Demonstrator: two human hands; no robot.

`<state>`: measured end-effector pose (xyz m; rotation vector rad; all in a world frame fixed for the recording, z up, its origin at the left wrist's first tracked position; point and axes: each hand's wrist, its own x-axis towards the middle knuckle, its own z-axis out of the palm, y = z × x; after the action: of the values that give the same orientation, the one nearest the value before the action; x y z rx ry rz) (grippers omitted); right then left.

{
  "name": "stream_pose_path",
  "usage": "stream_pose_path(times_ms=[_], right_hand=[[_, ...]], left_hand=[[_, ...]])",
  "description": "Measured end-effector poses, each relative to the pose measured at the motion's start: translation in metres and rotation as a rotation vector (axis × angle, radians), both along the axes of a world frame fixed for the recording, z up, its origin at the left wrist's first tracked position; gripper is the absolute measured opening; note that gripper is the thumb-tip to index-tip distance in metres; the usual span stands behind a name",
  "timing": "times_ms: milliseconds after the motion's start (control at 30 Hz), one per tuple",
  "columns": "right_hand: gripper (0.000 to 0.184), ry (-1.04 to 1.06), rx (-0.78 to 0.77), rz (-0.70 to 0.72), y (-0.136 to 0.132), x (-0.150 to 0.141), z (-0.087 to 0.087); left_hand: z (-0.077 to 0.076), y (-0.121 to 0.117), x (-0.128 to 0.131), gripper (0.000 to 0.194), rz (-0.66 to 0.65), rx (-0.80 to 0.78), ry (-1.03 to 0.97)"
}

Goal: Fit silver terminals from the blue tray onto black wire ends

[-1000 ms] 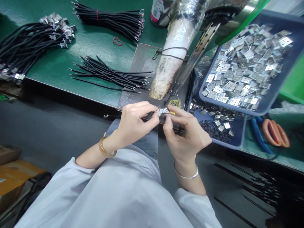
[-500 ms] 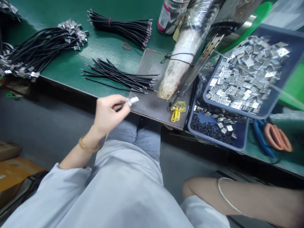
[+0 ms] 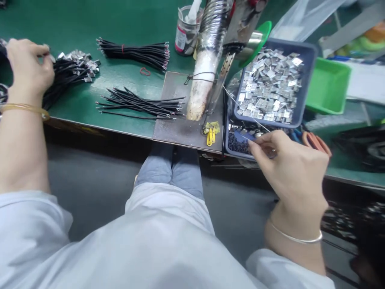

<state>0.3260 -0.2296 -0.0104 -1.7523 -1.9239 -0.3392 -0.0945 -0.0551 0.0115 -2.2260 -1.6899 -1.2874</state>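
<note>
Pinching thin wire (image 3: 261, 125), the right fingers (image 3: 260, 155) nearly meet.

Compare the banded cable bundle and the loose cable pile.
A red band binds the banded cable bundle; the loose cable pile shows none. The bundle lies compact; the pile fans out. The bundle lies on green tabletop, the pile partly over the grey board. Both are black, with pale wire ends.

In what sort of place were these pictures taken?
Probably a cable-assembly workshop: a green workbench bears a pile of black cables with metal ends, and a tray is heaped with small metal pieces.
</note>
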Motion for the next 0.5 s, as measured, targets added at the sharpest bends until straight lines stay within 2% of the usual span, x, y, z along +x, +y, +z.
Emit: stream_pose_path(times_ms=[133,233,267,367,433,500], right_hand=[[0.031,-0.086,-0.001,-0.137,0.004,0.011,-0.017],[0.017,-0.022,-0.081,-0.228,0.008,0.015,-0.027],[0.015,0.019,-0.105,-0.225,0.009,0.016,-0.029],[0.012,0.120,-0.153,-0.135,0.016,0.019,-0.034],[0.011,0.137,-0.185,-0.075,0.021,0.021,-0.036],[0.010,0.115,-0.249,-0.028,0.024,0.024,-0.036]], left_hand=[[-0.022,0.025,-0.018,0.051,0.003,0.008,-0.001],[-0.039,0.030,-0.003,0.052,-0.042,0.017,-0.053],[-0.046,0.025,0.008,0.048,-0.106,0.005,-0.062],[-0.065,-0.002,0.045,0.027,-0.409,-0.098,0.067],[-0.076,-0.020,0.068,0.016,-0.494,-0.135,0.155],[-0.084,-0.028,0.083,0.016,-0.513,-0.159,0.216]])
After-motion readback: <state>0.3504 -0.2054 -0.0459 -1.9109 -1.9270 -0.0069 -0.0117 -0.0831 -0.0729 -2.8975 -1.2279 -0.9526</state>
